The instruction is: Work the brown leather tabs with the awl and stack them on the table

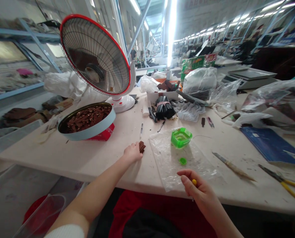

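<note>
My left hand [132, 153] reaches forward over the table and closes on a small stack of brown leather pieces [142, 146]. My right hand [195, 189] hovers at the table's near edge, fingers curled round a thin tool with a yellow tip [194, 182]. Just ahead of it lies a clear plastic sheet [177, 162] with a green square dish [181, 137] and a small green cap [183, 161] on it. A round tin [88, 123] full of brown leather pieces rests on a red box to the left.
A red-rimmed round heater [98, 58] stands at the back left. Black strips, pens, plastic bags and a scale crowd the table's far side. A blue book [271, 145], a brush [233, 167] and yellow-handled pliers [283, 181] lie on the right. Clear bins stand below left.
</note>
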Motion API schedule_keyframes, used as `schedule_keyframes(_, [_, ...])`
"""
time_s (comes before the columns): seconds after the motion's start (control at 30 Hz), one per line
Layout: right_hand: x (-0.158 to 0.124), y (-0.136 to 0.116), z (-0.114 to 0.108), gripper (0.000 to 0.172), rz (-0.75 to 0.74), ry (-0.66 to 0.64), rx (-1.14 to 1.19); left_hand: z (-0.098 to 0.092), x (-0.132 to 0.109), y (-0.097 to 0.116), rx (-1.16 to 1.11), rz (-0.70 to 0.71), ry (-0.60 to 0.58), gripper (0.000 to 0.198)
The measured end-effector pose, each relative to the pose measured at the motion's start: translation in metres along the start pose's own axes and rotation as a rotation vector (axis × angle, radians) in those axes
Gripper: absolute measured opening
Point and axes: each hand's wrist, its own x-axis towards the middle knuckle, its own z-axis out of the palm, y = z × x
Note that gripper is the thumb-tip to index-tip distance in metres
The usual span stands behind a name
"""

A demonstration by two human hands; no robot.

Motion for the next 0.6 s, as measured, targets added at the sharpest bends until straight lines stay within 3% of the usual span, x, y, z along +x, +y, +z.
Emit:
schedule_keyframes(0.2, [-0.018,-0.011,-0.005,0.04,-0.022,0.14,0.009,-0.004,0.003,-0.005,0.041,0.021,-0.093,0.045])
schedule_keyframes(0.43, [-0.028,-0.012,0.007,0.042,-0.001,0.064,-0.02,-0.003,-0.011,-0.031,-0.019,-0.007,-0.108,0.049])
schedule_keyframes(0.6, [-0.027,-0.012,0.017,0.046,-0.009,0.019,-0.096,-0.002,-0.019,-0.029,-0.076,0.01,-0.146,0.055])
